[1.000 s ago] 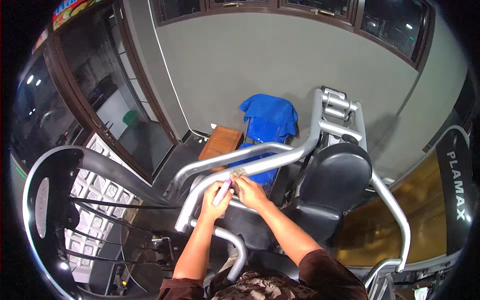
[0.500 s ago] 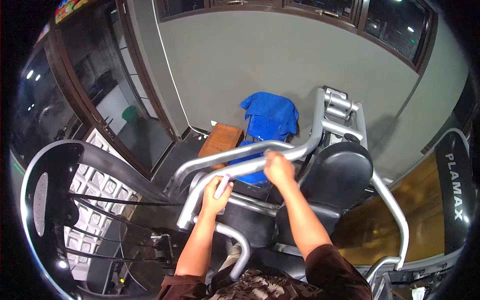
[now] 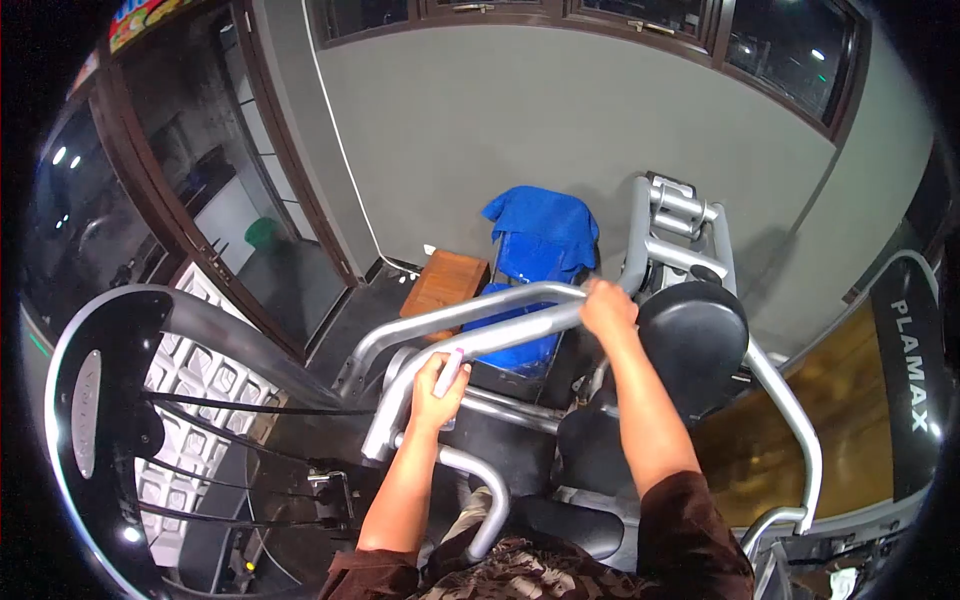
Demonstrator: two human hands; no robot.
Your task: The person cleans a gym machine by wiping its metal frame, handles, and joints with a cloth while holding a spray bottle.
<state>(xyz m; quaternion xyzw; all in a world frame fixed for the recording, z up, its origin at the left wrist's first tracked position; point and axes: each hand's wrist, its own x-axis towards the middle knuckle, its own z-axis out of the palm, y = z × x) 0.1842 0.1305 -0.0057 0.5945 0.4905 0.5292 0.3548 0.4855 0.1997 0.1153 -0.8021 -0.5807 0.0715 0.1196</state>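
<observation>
- Fingers of your left hand [image 3: 431, 402] are wrapped around a slim white container with a pink tip [image 3: 448, 376]; it leans slightly right, tip uppermost, just beside the thick silver tube [image 3: 520, 331] of the exercise machine.
- Your right hand [image 3: 608, 310] is farther along that tube, where it meets a thinner silver tube [image 3: 450, 317]; its fingers are bent over the metal, and you cannot tell from this view whether they pinch anything.
- At far left of you rises a black machine upright [image 3: 115, 400] with a silver rim, and dark cables [image 3: 270, 407] run from it toward the middle.
- Behind those cables you can see a white moulded panel [image 3: 215, 375], and past the brown-framed door, a green bin [image 3: 261, 234].
- Beyond your left hand, a brown wooden box [image 3: 447, 283] sits on the floor, next to a blue chair [image 3: 530, 258] with a blue cloth [image 3: 545, 215] draped over its back.
- Just right of your right hand is a black padded backrest [image 3: 692, 335].
- Farthest right, well apart from your hands, stands a black panel [image 3: 908, 370] lettered PLAMAX.
</observation>
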